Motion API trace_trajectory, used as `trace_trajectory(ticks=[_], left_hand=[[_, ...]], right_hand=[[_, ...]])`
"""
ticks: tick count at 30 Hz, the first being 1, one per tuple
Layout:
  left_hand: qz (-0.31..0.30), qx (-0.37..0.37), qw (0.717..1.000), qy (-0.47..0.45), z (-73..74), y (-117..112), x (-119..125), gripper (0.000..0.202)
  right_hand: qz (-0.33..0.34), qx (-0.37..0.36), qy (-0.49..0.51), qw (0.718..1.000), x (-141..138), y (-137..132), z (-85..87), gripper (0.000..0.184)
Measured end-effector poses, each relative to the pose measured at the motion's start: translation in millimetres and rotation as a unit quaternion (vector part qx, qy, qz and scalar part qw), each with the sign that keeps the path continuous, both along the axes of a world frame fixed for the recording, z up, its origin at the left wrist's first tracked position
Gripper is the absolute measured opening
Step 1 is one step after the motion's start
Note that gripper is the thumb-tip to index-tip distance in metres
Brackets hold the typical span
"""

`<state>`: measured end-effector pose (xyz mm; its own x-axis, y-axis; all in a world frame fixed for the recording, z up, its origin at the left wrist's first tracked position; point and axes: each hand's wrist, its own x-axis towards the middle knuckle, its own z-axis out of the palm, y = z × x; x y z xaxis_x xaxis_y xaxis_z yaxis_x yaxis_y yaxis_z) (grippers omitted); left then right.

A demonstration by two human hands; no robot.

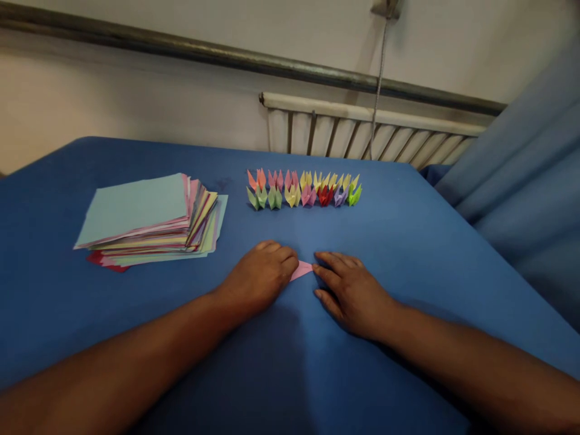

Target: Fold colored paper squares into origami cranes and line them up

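Note:
A small piece of folded pink paper (301, 270) lies on the blue table, its narrow point towards the right. My left hand (265, 275) is closed over its left part, fingers curled down, so that end is hidden. At the pointed tip, my right hand (351, 290) rests with fingers stretched out and the thumb apart; a fingertip touches or nearly touches the paper. Beyond both hands stand folded paper cranes in two rows, among them a red crane (325, 196), a purple crane (341, 196) and a bright green crane (354, 194).
A thick stack of coloured paper sheets (136, 205), pale blue on top, lies at the left of the blue table (254, 374). Behind the table are a white radiator (357, 115) and a metal pipe (217, 51). A blue curtain (525, 163) hangs at the right.

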<state>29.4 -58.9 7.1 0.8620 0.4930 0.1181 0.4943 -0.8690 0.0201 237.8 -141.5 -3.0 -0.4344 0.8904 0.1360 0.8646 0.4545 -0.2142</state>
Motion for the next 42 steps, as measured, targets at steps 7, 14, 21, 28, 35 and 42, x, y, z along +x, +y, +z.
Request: trace_trajectory(ticks=[7,14,21,28,35,42], left_hand=[[0.003,-0.009,1.000,-0.006,-1.3,0,0,0.027],[-0.025,0.050,0.997,0.047,2.0,-3,8,0.022],[-0.039,0.066,0.996,0.051,1.8,-2,9,0.020],[-0.056,0.073,0.995,0.034,-0.5,1,7,0.024],[-0.057,0.063,0.996,0.025,0.4,0,8,0.019],[-0.059,0.065,0.996,0.014,0.2,-2,8,0.014]], right_hand=[[-0.033,0.033,0.034,0.998,3,1,-3.1,0.033],[0.030,0.026,0.000,0.999,-2,-2,-3.8,0.042],[0.016,0.018,-0.009,1.000,-4,-3,-6.5,0.043],[0.009,0.018,-0.026,0.999,-5,-4,-4.4,0.041],[0.009,0.013,-0.031,0.999,-5,-3,-3.2,0.041],[-0.006,0.038,0.030,0.999,-3,0,-8.3,0.036]])
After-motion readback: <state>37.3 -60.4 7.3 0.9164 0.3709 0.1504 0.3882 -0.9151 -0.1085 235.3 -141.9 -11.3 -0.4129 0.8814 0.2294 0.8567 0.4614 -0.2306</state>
